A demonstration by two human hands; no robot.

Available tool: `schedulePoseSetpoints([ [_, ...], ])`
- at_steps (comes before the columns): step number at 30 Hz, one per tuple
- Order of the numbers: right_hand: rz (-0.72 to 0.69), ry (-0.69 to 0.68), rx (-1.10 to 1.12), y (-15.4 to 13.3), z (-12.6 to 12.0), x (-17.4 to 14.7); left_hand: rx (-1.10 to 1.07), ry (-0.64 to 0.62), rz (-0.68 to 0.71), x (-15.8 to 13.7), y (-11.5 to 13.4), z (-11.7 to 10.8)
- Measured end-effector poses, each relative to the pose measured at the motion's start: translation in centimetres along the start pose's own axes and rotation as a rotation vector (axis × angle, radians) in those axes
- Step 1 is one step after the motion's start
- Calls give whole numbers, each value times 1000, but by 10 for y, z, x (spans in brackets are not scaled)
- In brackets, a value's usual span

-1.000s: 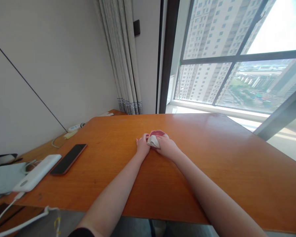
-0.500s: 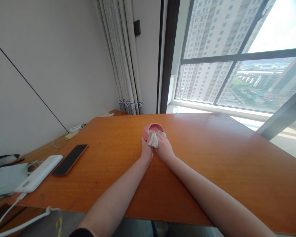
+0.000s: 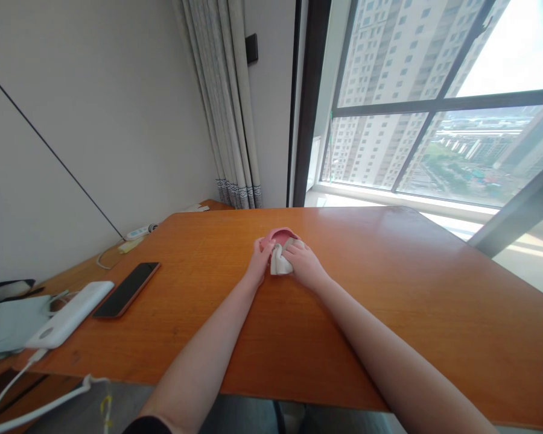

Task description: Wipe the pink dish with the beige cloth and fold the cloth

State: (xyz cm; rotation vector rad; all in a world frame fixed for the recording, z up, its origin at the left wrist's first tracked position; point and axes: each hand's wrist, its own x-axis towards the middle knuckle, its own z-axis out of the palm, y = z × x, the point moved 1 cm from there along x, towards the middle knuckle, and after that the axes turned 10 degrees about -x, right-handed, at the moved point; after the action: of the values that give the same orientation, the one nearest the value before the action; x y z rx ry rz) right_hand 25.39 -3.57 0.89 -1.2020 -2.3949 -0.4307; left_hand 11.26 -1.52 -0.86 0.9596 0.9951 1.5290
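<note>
Two hands met around a pink bowl [image 3: 279, 235] near the middle of a wooden tabletop [image 3: 371, 313]. The left hand [image 3: 257, 263] was closed on the bowl's left side, apparently bracing it, while the right hand [image 3: 305, 265] clutched a bunched white cloth [image 3: 279, 263] at its near right edge, likely pressing it against the pink wall that the opposite grip backed. Part of the cloth hung loose between the hands. Whether the bowl's base touched the wood could not be told, as fingers and cloth hid it. Well to the left, a dark-screened phone [image 3: 127, 290] lay flat beside a white device [image 3: 70, 316] plugged into a white cable [image 3: 37, 355], a placement that seemed to leave both arms room.
</note>
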Motion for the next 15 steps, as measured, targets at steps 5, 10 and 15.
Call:
schedulePoseSetpoints([
  [5,113,102,-38,-11,8,0,-74,30,106,-14,-15,15],
  [10,11,48,-49,-11,9,5,138,53,212,3,2,-5],
  [15,6,51,-136,-15,14,8,259,133,225,4,17,-7],
])
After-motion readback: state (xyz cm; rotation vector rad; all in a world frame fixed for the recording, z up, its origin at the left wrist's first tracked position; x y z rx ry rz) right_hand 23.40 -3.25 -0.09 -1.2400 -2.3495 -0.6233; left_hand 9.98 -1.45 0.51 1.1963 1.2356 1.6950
